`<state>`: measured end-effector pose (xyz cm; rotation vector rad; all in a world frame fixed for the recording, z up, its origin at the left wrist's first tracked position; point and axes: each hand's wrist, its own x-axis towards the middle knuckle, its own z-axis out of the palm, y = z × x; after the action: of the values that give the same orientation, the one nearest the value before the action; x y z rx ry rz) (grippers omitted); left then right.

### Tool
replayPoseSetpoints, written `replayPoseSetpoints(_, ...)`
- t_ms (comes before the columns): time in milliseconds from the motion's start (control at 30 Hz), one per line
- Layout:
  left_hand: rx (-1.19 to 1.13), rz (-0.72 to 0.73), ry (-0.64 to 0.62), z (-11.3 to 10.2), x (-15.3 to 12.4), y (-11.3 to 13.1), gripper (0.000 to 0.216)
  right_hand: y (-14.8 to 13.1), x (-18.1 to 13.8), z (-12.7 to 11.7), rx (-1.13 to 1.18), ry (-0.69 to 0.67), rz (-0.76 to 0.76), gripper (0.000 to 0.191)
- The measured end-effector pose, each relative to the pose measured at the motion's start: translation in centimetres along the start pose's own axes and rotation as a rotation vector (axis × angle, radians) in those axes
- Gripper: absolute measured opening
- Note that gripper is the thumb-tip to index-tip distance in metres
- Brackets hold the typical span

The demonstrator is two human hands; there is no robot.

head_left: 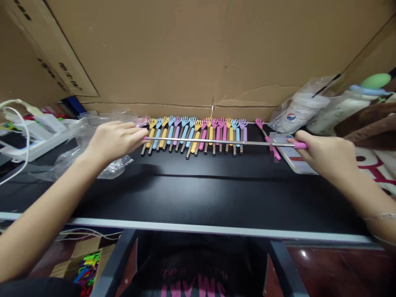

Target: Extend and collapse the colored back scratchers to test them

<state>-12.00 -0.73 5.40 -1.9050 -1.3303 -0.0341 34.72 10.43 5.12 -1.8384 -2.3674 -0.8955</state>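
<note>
I hold a telescopic back scratcher (222,142) stretched out sideways above the black table (198,194). My left hand (114,139) pinches its left end. My right hand (324,154) is closed round its pink handle at the right end. Behind the metal rod lies a row of several collapsed back scratchers (194,134) with yellow, blue, purple and pink hand-shaped heads, side by side. One more pink back scratcher (265,134) lies apart, to the right of the row.
A phone (292,159) lies under my right hand. Clear plastic bags (89,136) and a white power strip (37,138) sit at left. A bagged cup (300,109) and bottles stand at right. Cardboard (198,53) walls the back.
</note>
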Motion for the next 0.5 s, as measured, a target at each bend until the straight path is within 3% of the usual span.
replayPoseSetpoints(233, -0.096, 0.061, 0.049, -0.8, 2.9, 3.8, 0.041, -4.0, -0.4, -2.4, 0.038, 0.040, -0.128, 0.032)
replayPoseSetpoints(500, -0.096, 0.077, 0.019, -2.3, 5.0, 5.2, 0.036, -6.1, -0.4, -4.6, 0.032, -0.008, -0.166, 0.033)
